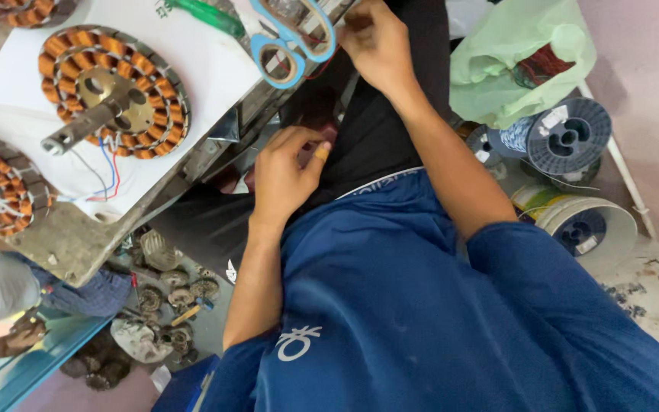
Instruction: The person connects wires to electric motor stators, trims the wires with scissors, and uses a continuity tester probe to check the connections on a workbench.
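Hands: two. Left hand (287, 172) loosely curled against dark trousers (375, 130), gripping nothing visible. Right hand (375, 42) closed at bench (78, 244) edge beside one blue scissors (295, 38); contents unclear. Wound coils on bench: three in view, nearest (112, 91) on white paper. Wire spools (570, 137) on floor: three.
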